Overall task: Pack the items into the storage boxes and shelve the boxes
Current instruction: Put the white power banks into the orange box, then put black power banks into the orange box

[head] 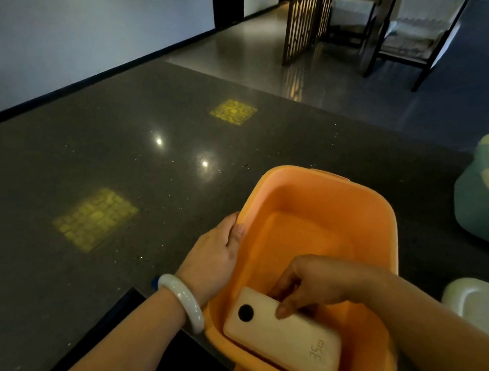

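Early stage, by the look of it. The orange storage box (321, 221) sits lidless on the dark speckled countertop (88, 152) at its near edge, and the only item visible inside is a white power bank (286, 339). The right hand (317, 282) reaches down into the box, fingers curled onto the power bank's upper long edge, thumb tip pressing its face; it grasps the item rather than lets go. Whether the power bank already rests on the box floor cannot be told; its lower end lies against the near wall. The left hand (213, 258) steadies the box from outside, fingers wrapped under the left wall, thumb over the rim; a pale bangle (184, 300) sits on that wrist.

Left to do, judged from this: release the item, add any others, close the box, shelve it. No lid for the orange box and no shelf are in view. A teal box (478, 209) with a pale lid stands at far right, another pale-lidded box (479, 306) nearer; their contents are hidden.

Power bank orientation: lies face up, tilted. Long axis runs diagonally from upper left to lower right, round dark button end toward the left hand, "35w" marking end toward the near right corner.
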A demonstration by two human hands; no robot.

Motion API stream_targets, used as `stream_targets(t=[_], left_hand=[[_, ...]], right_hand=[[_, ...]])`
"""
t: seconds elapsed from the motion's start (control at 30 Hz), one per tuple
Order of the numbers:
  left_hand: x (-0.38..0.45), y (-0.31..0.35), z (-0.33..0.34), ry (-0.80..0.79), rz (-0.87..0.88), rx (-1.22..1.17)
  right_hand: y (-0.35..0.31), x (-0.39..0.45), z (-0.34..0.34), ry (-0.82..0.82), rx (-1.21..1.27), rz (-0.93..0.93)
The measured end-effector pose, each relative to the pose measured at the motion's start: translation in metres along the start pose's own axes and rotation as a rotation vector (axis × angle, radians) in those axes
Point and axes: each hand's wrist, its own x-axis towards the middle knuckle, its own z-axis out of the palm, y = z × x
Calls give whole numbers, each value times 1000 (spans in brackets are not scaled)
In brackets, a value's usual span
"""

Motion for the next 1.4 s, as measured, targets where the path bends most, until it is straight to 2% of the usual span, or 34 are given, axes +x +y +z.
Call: stream_targets(t=[0.23, 0.33, 0.5, 0.57, 0.63, 0.73, 1.0, 1.23, 1.4], left_hand=[[-2, 3, -4, -34, -13, 0], [-6, 6, -10, -49, -39, -80], [-13, -9, -38, 28, -68, -77], [-19, -22, -58, 66, -81, -58], [-28, -39, -81, 123, -108, -49], [-44, -66, -116, 216, -169, -23], [-125, -168, -218, 415, -432, 51], [-219, -276, -291, 515, -662, -6], [-258, -335, -325, 603, -790, -12]], right_hand=[[6, 7, -1, 20, 35, -18], [8, 13, -6, 208, 21, -18], [-25, 7, -39, 670, -289, -24], [-54, 7, -56, 754, -314, -54], [-90, 17, -66, 772, -311, -152], [-149, 43, -63, 744, -398, -257], [-305, 151, 5, 487, -590, -446], [-414, 244, 89, 264, -607, -538], [-469, 297, 138, 134, -557, -532]])
